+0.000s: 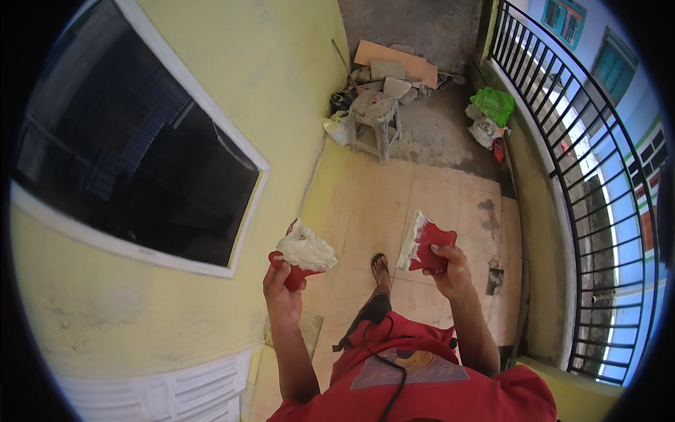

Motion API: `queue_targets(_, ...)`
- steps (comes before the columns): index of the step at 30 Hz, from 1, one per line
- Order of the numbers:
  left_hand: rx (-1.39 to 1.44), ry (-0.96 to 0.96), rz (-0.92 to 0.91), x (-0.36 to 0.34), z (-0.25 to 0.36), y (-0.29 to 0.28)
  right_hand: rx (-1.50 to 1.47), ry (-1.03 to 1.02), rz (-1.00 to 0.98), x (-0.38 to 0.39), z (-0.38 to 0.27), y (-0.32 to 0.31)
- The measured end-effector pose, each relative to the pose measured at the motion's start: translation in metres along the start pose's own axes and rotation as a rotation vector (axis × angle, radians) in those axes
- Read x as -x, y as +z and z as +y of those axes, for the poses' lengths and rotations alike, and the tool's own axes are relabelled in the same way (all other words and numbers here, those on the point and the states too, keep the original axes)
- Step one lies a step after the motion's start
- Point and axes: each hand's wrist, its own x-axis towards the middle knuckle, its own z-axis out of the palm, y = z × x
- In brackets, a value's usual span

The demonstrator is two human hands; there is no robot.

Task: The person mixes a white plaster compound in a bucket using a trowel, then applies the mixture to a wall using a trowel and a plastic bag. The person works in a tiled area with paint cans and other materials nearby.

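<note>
My left hand (pixel 283 295) grips a red flat spreader (pixel 294 276) whose face carries a thick mound of white paste (pixel 306 246). My right hand (pixel 453 278) holds a second red spreader (pixel 437 240), with white paste smeared along its left edge. The two spreaders are apart, held out in front of my red shirt over the tiled floor (pixel 351 211). My left hand is nearer the yellow wall (pixel 105 295) with its white-framed dark window (pixel 140 169).
Ahead, a dirty stool (pixel 374 112) stands by stacked rubble and boards (pixel 395 60). A green bag (pixel 492 105), a pale sack (pixel 485 132) and a red item (pixel 498 149) lie at right, beside a black railing (pixel 605 211). My sandalled foot (pixel 381 271) is below.
</note>
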Motion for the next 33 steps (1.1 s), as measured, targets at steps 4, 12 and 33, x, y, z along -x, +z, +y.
queue_targets(4,0.052,-0.007,-0.008,-0.135,0.0,0.064,-0.06,-0.015,0.102,-0.098,-0.042,0.017)
queue_targets(12,0.025,-0.036,-0.085,-0.378,-0.03,0.212,-0.13,-0.108,0.178,-0.292,-0.166,0.007)
queue_targets(33,-0.014,-0.035,0.088,-0.788,0.007,0.363,0.331,0.213,-0.384,-0.866,-0.349,0.217)
